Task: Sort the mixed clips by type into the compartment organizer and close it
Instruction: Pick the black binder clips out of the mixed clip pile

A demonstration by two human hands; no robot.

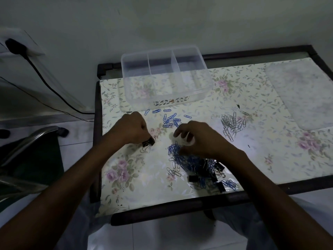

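Clear plastic forms the compartment organizer (pixel 166 76), which stands open at the far side of the floral-covered table (pixel 252 156); its dividers show three sections, and their contents are hard to make out through the walls. Just in front of it lies a loose group of blue paper clips (pixel 170 120), and to the right, well apart, a pile of silver paper clips (pixel 232 124). The left hand (pixel 134 129) is curled, its fingers pinching a black binder clip (pixel 148 142) against the table. The right hand (pixel 196 138) is bent over the far edge of the mixed heap (pixel 196 166) of blue clips, silver clips and black binder clips; its fingertips are turned under and overexposed by glare, so whether they grip anything cannot be told. The right forearm hides part of the heap. A pale sheet-like shape (pixel 299 94) on the table's right is cut off by the frame edge.
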